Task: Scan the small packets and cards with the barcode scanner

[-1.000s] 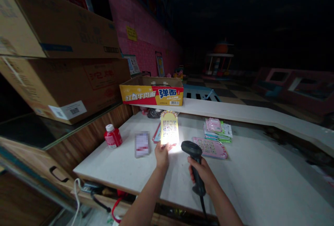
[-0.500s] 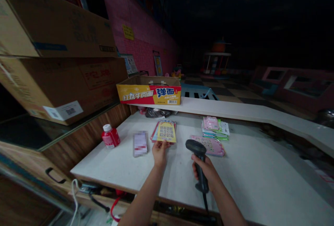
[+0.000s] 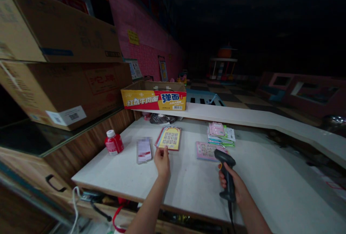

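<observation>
On counter (image 3: pixel 129 173) — yellow card (image 3: pixel 169 138) lowered flat, seemingly done with; left hand (image 3: pixel 162 162) at near edge, fingers narrow, grip unclear; right hand (image 3: pixel 238 181), shifted right, clasps scanner (image 3: pixel 226 158).

- bottle (image 3: pixel 114 144) on the desk (image 3: pixel 189 187), left of the card packs (image 3: pixel 169 138)
- left hand (image 3: pixel 162 161) at their near edge
- scanner (image 3: pixel 226 159) in the right hand (image 3: pixel 238 180)
- packet stack (image 3: pixel 221 134) behind the scanner
- carton (image 3: pixel 154 100) on the ledge (image 3: pixel 229 112)

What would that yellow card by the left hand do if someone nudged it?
The yellow card looks thin, so it's probably light. Lying flat, it would likely slide rather than tip. Its edges look unbent, perhaps hinting at stiffness.
</observation>
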`<state>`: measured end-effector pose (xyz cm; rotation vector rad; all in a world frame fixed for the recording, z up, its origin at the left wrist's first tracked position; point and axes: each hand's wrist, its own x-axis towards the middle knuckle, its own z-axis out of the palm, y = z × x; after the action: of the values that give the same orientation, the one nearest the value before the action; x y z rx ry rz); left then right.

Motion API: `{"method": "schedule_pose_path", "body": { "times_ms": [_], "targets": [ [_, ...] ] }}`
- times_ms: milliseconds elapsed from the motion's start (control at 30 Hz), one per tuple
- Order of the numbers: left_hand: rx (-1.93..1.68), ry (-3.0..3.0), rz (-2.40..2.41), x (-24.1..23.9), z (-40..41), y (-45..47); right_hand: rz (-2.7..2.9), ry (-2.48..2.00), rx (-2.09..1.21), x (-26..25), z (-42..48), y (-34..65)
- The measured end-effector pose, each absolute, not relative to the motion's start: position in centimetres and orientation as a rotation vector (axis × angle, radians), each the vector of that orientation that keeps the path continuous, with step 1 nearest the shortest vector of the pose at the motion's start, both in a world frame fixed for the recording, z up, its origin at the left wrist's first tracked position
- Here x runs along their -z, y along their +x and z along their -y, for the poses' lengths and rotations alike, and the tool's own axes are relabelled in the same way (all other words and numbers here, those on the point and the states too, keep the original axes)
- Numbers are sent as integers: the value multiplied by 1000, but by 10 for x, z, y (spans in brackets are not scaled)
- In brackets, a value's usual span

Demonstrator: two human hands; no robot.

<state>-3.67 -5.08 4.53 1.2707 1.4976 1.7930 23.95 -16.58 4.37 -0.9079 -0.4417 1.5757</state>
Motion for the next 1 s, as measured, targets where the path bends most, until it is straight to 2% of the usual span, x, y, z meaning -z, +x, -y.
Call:
{"method": "schedule_pose_path", "body": {
  "times_ms": [200,333,467,633,767,900,1000],
  "targets": [
    [-1139,2416,-1694,-56,62,-49,323,-585,-1602,-32,179,253],
    [-717,2626,-1809,-53,56,-55,272,-537,-1598,-30,180,252],
    [-500,2659,-1890,-55,46,-61,275,-518,-1633,-27,177,255],
    [-443,2694,-1875,-58,38,-64,273,-504,-1634,-26,175,256],
    [-615,2690,-1844,-60,38,-55,266,-516,-1622,-29,175,254],
    [-803,2678,-1658,-68,43,-21,258,-521,-1624,-33,173,252],
    [-774,2593,-1489,-72,43,18,244,-531,-1625,-35,172,252]
  ]
}}
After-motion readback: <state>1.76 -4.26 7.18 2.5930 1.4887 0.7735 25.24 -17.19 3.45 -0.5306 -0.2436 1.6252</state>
